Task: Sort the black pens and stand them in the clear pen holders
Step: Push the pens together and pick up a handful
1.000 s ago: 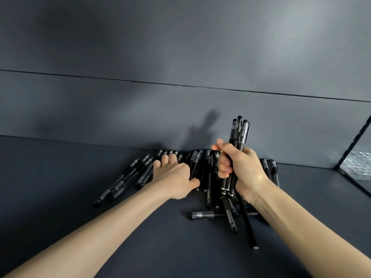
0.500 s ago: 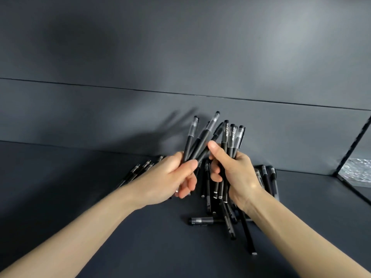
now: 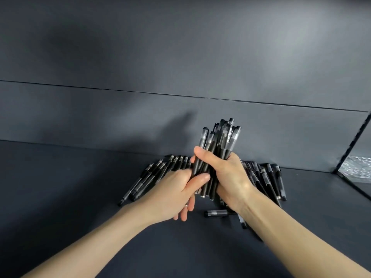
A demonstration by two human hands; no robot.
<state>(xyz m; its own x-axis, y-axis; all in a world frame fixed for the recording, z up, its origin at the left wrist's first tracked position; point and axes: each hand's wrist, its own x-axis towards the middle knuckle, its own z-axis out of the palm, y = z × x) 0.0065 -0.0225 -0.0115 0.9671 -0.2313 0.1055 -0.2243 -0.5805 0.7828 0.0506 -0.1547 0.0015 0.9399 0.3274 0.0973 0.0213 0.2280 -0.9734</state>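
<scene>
Head view, nearest first: a single pen (image 3: 215, 213) lies crosswise on the counter (image 3: 60, 187) just in front of the bundle (image 3: 220, 143). Our left hand (image 3: 174, 195) sits at the bundle's lower left. Its fingers are loose and nearly straight, its thumb lies flat against the barrels, and it grips nothing. Our right hand (image 3: 226, 173) is wrapped tight round the bundle's middle and holds it upright, caps fanned out above the fist and tips poking out below.

We judge the step in hand to be squaring up this fistful before carrying it off. To do it well we should slacken the right fist slightly and tap the lower ends on the counter so they level. The left palm can pat any strays in. The lower ends are dark against the counter, so we cannot be sure every pen points the same way.

Left of the bundle loose pens (image 3: 148, 179) fan out, and a second heap (image 3: 269, 177) lies right of it. Both reach the wall (image 3: 120, 121) behind the bundle. No clear pen holder shows anywhere.
</scene>
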